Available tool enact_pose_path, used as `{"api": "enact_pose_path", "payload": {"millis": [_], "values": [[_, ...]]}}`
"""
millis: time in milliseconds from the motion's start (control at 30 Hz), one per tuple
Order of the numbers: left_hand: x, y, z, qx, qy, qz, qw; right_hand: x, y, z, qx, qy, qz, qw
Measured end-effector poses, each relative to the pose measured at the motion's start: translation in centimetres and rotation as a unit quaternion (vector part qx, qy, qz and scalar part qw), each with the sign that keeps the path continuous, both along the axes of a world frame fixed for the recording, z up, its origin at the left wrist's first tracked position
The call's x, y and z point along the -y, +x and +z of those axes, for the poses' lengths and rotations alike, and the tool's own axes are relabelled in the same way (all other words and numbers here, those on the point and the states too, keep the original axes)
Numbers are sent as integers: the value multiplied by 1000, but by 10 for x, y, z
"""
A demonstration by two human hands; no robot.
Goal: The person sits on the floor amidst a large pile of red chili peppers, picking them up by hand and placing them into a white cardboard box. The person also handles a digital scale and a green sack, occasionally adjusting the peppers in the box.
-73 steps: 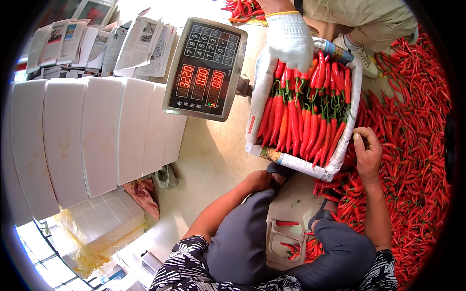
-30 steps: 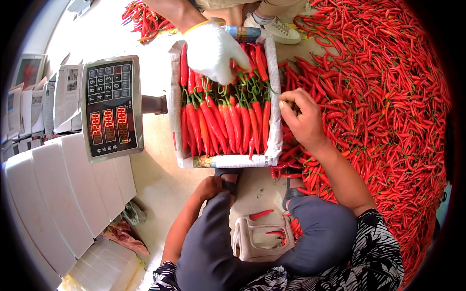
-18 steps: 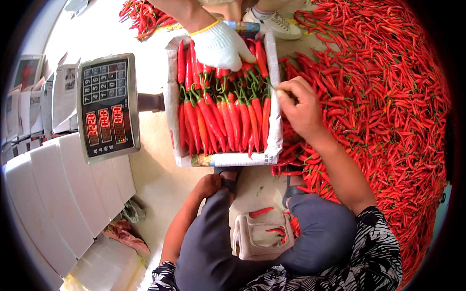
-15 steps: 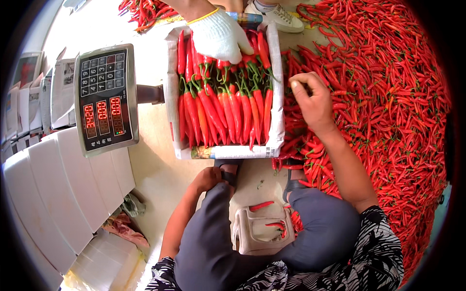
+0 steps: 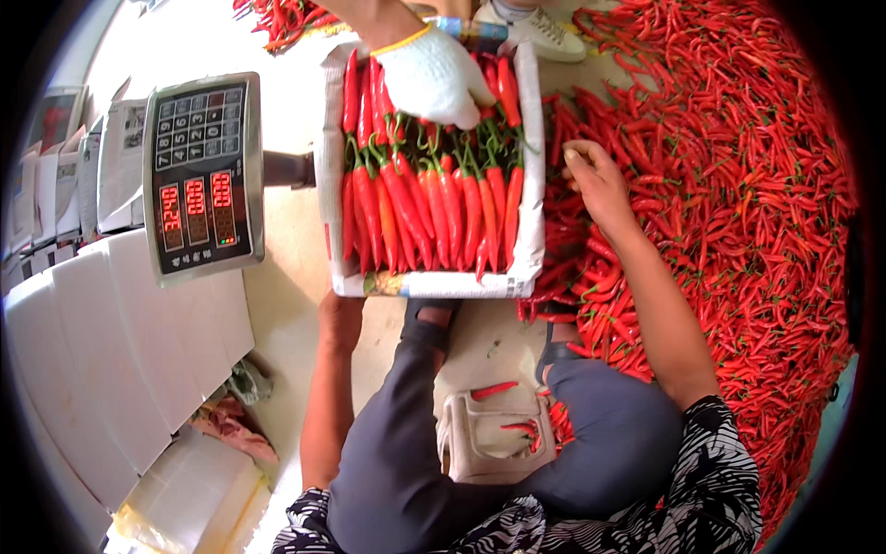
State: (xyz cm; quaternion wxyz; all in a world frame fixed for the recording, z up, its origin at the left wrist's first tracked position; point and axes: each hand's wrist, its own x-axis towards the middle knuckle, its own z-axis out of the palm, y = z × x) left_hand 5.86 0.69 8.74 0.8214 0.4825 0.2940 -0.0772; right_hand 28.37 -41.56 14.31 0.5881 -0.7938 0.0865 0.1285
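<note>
A paper-lined box (image 5: 325,185) holds red chili peppers (image 5: 401,208) laid in two rows, their green stems meeting in the middle. At the box's lower left corner is my left hand (image 5: 341,319); its fingers are hidden beneath the rim. My right hand (image 5: 598,180) hovers just right of the box, beside the big heap of chilies (image 5: 729,203). Its fingers are curled in with the thumb over them, and I see nothing in them. Another person's white-gloved hand (image 5: 434,78) presses on the far row of chilies.
Left of the box stands a scale display (image 5: 203,175) with lit red digits, joined by a post. White foam boxes (image 5: 129,342) line the left side. A small plastic stool (image 5: 494,466) sits between my legs. The other person's shoe (image 5: 544,37) is at the far side.
My left hand has moved from by my knee up to the box's lower left corner. The right hand has shifted slightly. The gloved hand has slid a little right and nearer over the chilies.
</note>
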Motion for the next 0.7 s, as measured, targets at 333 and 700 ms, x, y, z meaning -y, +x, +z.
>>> {"api": "enact_pose_path", "payload": {"millis": [333,700], "values": [[0,-20,-2,-96,1,-85,992,-41,193,-17,80,11,121,989],[-39,-20,62,-177,21,-357,917,-81,236,-6,-20,75,127,989]]}}
